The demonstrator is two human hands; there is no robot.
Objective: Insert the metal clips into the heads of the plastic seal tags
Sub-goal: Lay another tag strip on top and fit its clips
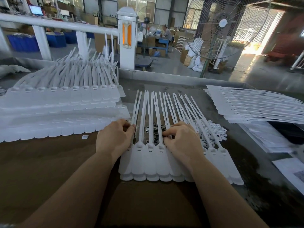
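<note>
Head view, tag stacks (57, 102) left, fan (218, 27) behind, straps (164, 109) over clips (154, 132)

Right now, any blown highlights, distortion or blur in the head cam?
Head view: the doorway at top right is blown out, with glare on the floor; wide-angle bending curves the white railing; the stacked seal tags at left look soft and washed out; left hand, right hand and metal clips stay fairly sharp.

seal tags (152, 162): white plastic, a joined row lying flat, broad flags nearest the viewer, thin tails fanning away.
tag heads (150, 146): small raised blocks where each tail meets its flag.
metal clips (154, 132): dark loose heap, seemingly beneath the tails, just beyond the tag heads.
</note>
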